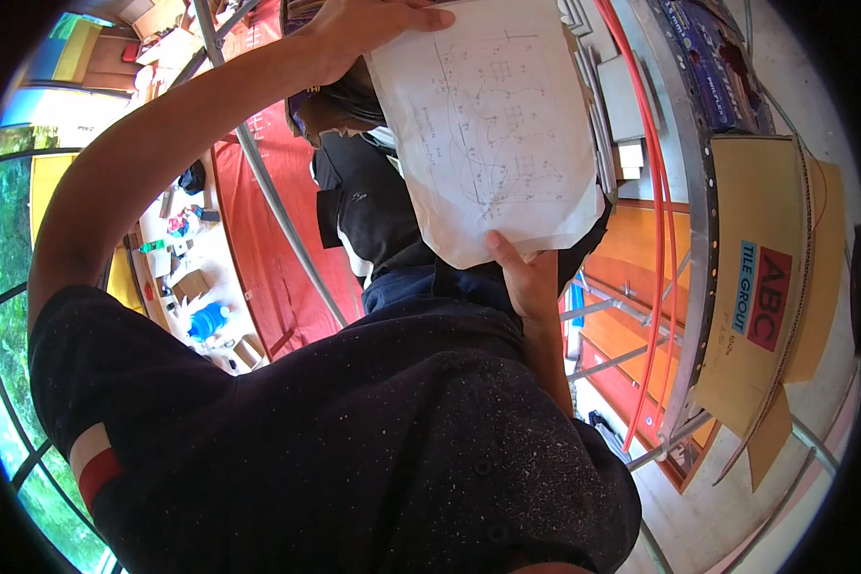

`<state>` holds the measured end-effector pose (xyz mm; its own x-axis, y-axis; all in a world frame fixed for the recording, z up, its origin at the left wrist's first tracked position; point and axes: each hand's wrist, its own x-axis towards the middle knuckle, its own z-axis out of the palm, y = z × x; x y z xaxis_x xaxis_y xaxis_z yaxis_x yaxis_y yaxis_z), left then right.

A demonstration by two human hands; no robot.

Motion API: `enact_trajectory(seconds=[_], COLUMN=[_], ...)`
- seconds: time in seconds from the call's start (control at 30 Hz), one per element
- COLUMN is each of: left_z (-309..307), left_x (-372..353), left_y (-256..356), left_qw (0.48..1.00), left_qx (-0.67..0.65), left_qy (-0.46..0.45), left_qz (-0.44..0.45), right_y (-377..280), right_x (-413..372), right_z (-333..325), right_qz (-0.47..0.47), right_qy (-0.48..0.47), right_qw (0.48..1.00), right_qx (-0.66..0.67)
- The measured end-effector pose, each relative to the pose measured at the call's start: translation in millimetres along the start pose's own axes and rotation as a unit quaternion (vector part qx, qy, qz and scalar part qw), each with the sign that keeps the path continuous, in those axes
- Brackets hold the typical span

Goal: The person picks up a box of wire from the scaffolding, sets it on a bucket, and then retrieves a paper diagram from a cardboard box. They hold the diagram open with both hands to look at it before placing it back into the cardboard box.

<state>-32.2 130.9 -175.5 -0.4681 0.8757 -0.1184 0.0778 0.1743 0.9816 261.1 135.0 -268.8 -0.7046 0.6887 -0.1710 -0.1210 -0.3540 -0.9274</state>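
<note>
A creased white sheet of paper (493, 134) with a hand-drawn wiring-like sketch and small notes hangs tilted in front of my lap. My left hand (378, 27) grips its upper left edge, thumb on the front of the sheet. At the bottom edge, my right hand (524, 277) pinches the paper with the thumb on top. The fingers behind the sheet are hidden. Partly covered by the paper, my dark trousers (378, 196) show beneath it.
Grey scaffold pipes (270, 182) cross on the left, with red sheeting (258, 239) behind. Far below lie a blue item (208, 320) and cartons. Red cables (652, 191) hang at right beside a perforated metal edge (706, 239), an open tile grout carton (751, 277) and a purple box (713, 67).
</note>
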Motion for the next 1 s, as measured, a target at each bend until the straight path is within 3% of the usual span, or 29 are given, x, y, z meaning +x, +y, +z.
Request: enact_trajectory(seconds=[1.0], left_z=[2.2], left_x=[-1.0], left_y=[4.7], left_qw=[1.000], left_qx=[0.006], left_qy=[0.009], left_qz=[-0.019], right_y=[-2.3], right_x=[1.4], right_z=[-1.1], right_qz=[-0.004], right_qy=[0.014], right_qw=[1.000], right_qx=[0.013])
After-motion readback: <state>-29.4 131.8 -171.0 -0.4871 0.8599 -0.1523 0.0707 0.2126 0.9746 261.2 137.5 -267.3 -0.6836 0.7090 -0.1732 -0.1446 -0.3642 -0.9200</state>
